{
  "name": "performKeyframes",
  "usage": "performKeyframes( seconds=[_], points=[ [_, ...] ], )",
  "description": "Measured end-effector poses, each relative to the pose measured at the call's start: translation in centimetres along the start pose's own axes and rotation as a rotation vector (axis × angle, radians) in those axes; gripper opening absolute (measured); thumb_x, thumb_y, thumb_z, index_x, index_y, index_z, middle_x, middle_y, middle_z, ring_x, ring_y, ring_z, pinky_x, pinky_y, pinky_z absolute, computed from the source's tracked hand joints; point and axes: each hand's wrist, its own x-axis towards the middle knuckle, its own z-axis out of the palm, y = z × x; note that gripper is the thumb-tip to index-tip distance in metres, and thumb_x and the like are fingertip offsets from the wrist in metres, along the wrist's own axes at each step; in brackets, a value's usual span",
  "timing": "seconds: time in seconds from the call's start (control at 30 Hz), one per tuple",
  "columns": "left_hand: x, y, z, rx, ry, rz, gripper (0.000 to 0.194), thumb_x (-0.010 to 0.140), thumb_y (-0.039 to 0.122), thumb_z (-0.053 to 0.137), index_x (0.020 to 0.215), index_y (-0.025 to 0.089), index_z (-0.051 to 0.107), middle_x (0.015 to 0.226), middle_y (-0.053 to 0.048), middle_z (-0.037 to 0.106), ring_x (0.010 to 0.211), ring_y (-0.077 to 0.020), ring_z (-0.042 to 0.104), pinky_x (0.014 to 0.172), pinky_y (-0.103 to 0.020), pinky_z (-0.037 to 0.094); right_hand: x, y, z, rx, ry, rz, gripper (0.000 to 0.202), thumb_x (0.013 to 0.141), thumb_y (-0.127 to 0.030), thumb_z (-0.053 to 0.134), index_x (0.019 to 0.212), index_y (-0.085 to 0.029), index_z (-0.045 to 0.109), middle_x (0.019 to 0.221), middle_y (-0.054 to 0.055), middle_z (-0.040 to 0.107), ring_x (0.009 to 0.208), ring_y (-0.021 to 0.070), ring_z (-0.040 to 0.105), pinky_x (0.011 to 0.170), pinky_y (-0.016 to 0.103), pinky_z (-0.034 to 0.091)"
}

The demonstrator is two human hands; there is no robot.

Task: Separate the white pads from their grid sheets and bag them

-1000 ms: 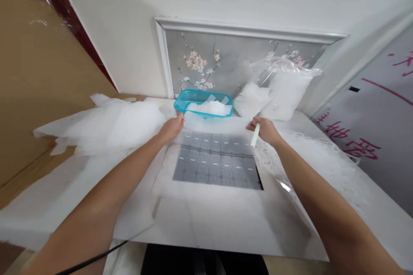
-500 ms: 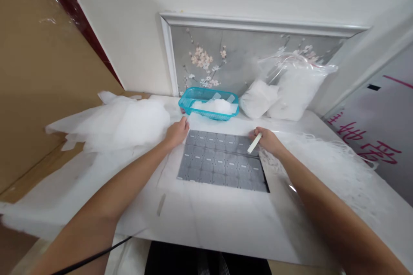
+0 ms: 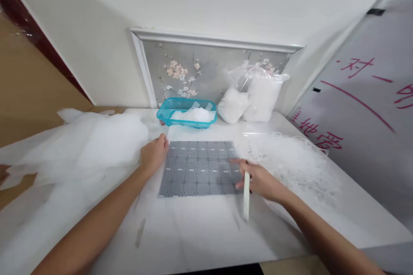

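On the table lies a grey panel (image 3: 196,176) patterned with rows of rounded rectangles and small pale bars. A thin whitish sheet (image 3: 185,132) shows along its far edge. My left hand (image 3: 154,154) is closed at the panel's far left corner, its fingertips pinched on what looks like the sheet's edge. My right hand (image 3: 258,178), slightly blurred, reaches over the panel's right edge with fingers spread. It keeps hold of a pale flat stick-like tool (image 3: 246,197) that points down toward the table's front; its exact kind is unclear.
Behind the panel stands a blue plastic basket (image 3: 164,116) with white pieces in it. Clear bags of white material (image 3: 263,99) lean by the wall. White sheets (image 3: 106,137) pile up at left, and thin white scraps (image 3: 290,163) spread at right. A small grey strip (image 3: 140,233) lies in front.
My right hand has come nearer along the panel's right edge, its fingers opening out and the tool swinging to point down. My left hand stays at the far left corner. The view has turned right.
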Motion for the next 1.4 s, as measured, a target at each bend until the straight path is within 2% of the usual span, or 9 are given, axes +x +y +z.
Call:
performKeyframes(
  seconds=[0.1,0.5,0.67,0.8,0.9,1.03,1.17,1.27,1.4],
  points=[
    [-0.6,0.4,0.2,0.035,0.0,0.039,0.031,0.1,0.037,0.029,0.116,0.019,0.048,0.1,-0.01,0.066,0.083,-0.0284,0.065,0.067,-0.033,0.042,-2.9,-1.4,0.7,0.197,-0.179,-0.021,0.04,0.076,-0.031,0.072,0.073,-0.019,0.035,0.128,0.005,0.057,0.099,0.0213,0.06,0.076,0.031,0.047],
    [1.7,-1.8,-1.9,0.101,-0.213,0.209,0.029,0.1,0.036,0.029,0.109,0.018,0.05,0.085,-0.009,0.065,0.078,-0.0247,0.064,0.063,-0.028,0.042,-7.9,-6.1,5.0,0.789,-0.323,-0.064,0.052,0.07,-0.033,0.08,0.066,-0.016,0.031,0.112,0.007,0.064,0.094,0.0166,0.061,0.075,0.026,0.045],
    [-0.8,-0.8,-2.4,0.203,-0.077,0.189,0.043,0.099,0.033,0.029,0.134,0.01,0.039,0.11,-0.02,0.059,0.096,-0.0361,0.06,0.073,-0.041,0.046,-8.2,-6.3,4.3,0.876,-0.494,-0.033,0.052,0.074,-0.055,0.071,0.071,-0.018,0.035,0.113,0.01,0.061,0.084,0.0178,0.065,0.056,0.022,0.044],
    [-3.9,3.3,-3.4,0.249,0.127,0.436,0.048,0.095,0.025,0.037,0.141,0.01,0.04,0.125,-0.022,0.051,0.115,-0.0358,0.049,0.089,-0.045,0.042,-5.9,-3.9,0.5,0.738,-0.166,-0.039,0.052,0.091,-0.07,0.034,0.089,-0.02,0.046,0.074,0.005,0.058,0.08,0.0188,0.058,0.072,0.033,0.046],
    [-7.0,4.5,-4.4,0.057,0.133,0.642,0.043,0.098,0.039,0.034,0.134,0.023,0.051,0.132,-0.012,0.051,0.119,-0.0284,0.049,0.097,-0.042,0.04,-3.3,-1.6,-1.6,0.512,0.022,0.054,0.055,0.097,-0.064,0.021,0.097,-0.019,0.053,0.077,0.003,0.05,0.067,0.0139,0.045,0.075,0.033,0.043],
    [-11.8,-0.4,-3.3,-0.008,0.266,0.343,0.055,0.097,0.047,0.023,0.138,0.021,0.048,0.142,-0.014,0.042,0.128,-0.0328,0.043,0.1,-0.048,0.039,0.2,0.4,-1.8,0.36,0.225,0.131,0.05,0.098,-0.054,0.029,0.085,-0.019,0.062,0.064,0.0,0.038,0.063,0.0145,0.039,0.067,0.03,0.038],
    [-16.4,-6.3,0.7,0.025,0.209,0.154,0.069,0.093,0.056,0.023,0.139,0.009,0.044,0.133,-0.022,0.048,0.123,-0.039,0.046,0.096,-0.053,0.043,3.0,2.1,-0.4,0.545,0.302,0.058,0.032,0.094,-0.045,0.043,0.091,-0.018,0.059,0.067,0.0,0.051,0.068,0.0155,0.05,0.069,0.029,0.041],
    [-18.0,-7.5,2.0,-0.049,0.218,0.173,0.054,0.095,0.041,0.029,0.147,0.024,0.033,0.137,-0.014,0.045,0.124,-0.0348,0.045,0.097,-0.05,0.043,4.8,4.3,0.2,0.583,0.467,0.113,0.027,0.091,-0.045,0.048,0.091,-0.019,0.056,0.075,0.002,0.058,0.075,0.0166,0.055,0.074,0.03,0.043],
    [-17.2,-7.5,-0.1,-0.26,0.275,0.122,0.059,0.092,0.032,0.033,0.142,0.06,0.019,0.114,-0.004,0.045,0.1,-0.0276,0.054,0.087,-0.047,0.049,6.2,7.4,-0.7,0.584,0.649,0.215,0.024,0.086,-0.044,0.052,0.09,-0.02,0.049,0.075,0.002,0.057,0.078,0.0178,0.059,0.077,0.032,0.047]
  ],
)
